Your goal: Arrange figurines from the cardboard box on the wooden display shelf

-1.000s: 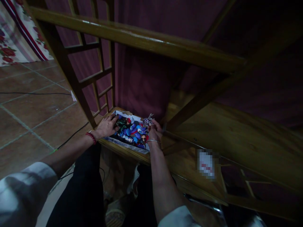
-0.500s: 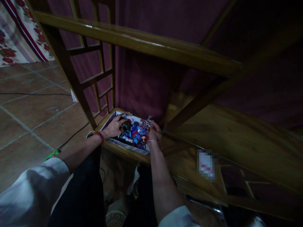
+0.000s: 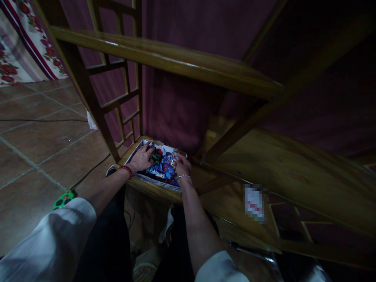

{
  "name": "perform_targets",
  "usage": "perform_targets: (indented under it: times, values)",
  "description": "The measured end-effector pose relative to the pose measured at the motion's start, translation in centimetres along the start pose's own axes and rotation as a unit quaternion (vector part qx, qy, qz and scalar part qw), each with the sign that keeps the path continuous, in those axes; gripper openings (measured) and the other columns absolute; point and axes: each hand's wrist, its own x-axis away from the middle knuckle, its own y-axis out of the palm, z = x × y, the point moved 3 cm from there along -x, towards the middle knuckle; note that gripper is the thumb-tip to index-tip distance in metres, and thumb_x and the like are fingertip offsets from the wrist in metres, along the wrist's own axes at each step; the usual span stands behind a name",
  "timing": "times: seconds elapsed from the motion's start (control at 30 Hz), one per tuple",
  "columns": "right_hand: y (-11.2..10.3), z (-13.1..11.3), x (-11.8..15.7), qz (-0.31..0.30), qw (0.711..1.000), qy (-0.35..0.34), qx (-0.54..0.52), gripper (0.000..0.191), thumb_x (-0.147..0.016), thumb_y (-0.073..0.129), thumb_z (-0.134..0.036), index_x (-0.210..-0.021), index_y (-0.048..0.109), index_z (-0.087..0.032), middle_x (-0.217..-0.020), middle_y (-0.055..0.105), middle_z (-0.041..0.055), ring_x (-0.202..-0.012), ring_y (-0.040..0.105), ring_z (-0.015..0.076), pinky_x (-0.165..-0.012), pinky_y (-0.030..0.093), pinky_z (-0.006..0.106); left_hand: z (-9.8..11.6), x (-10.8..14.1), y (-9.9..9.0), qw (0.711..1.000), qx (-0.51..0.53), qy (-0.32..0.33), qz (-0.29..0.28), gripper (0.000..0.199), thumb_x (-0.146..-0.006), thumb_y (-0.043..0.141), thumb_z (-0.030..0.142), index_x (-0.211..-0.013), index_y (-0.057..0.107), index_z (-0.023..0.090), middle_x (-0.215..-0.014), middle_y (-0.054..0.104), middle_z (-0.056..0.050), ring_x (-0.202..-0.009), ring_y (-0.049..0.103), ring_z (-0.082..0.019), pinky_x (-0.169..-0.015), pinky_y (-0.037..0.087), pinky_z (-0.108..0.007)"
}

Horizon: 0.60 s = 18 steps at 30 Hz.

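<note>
A white-rimmed box [image 3: 158, 183] of small colourful items, many blue and purple, rests on the low wooden shelf. My left hand [image 3: 142, 158], with a red bead bracelet, lies over the box's left part, fingers spread beside a dark green item [image 3: 156, 156]. At the right end of the box is my right hand [image 3: 182, 166], wearing a thin silver bracelet. Its fingers are closed on a clear, shiny item [image 3: 170, 157] above the blue pieces; the item's exact shape is too small to tell.
A wooden bar [image 3: 164, 62] crosses above the box, with a lattice side panel [image 3: 119, 103] at its left. A blurred white packet [image 3: 254, 201] lies on the shelf to the right. On the tiled floor sits a green-cased object [image 3: 63, 199] with a black cable.
My right hand has moved left, further over the box, with the clear item. The left hand has stayed nearly in place. The view has shifted slightly.
</note>
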Motion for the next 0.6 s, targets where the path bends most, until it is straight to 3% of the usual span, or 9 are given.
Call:
perform_targets:
  times: [0.27, 0.6]
  values:
    - [1.1, 0.8, 0.2, -0.011, 0.999, -0.005, 0.040, 0.036, -0.070, 0.046, -0.025, -0.102, 0.059, -0.013, -0.060, 0.057, -0.0027, -0.046, 0.051, 0.0077, -0.043, 0.039, 0.017, 0.3, 0.1, -0.2, 1.000, -0.020, 0.007, 0.000, 0.058, -0.069, 0.052, 0.023, -0.125, 0.041, 0.019, -0.138, 0.026, -0.011, -0.122, 0.034, -0.028, -0.101, 0.029, -0.037]
    - [0.5, 1.2, 0.4, -0.035, 0.963, -0.068, 0.259, 0.033, -0.071, 0.048, -0.015, -0.101, 0.059, -0.020, -0.093, 0.064, 0.0008, -0.073, 0.059, 0.0115, -0.069, 0.045, 0.021, 0.2, 0.1, 0.0, 0.999, -0.028, 0.017, 0.008, 0.054, -0.070, 0.050, 0.024, -0.123, 0.042, 0.021, -0.137, 0.028, -0.009, -0.122, 0.033, -0.028, -0.100, 0.030, -0.039]
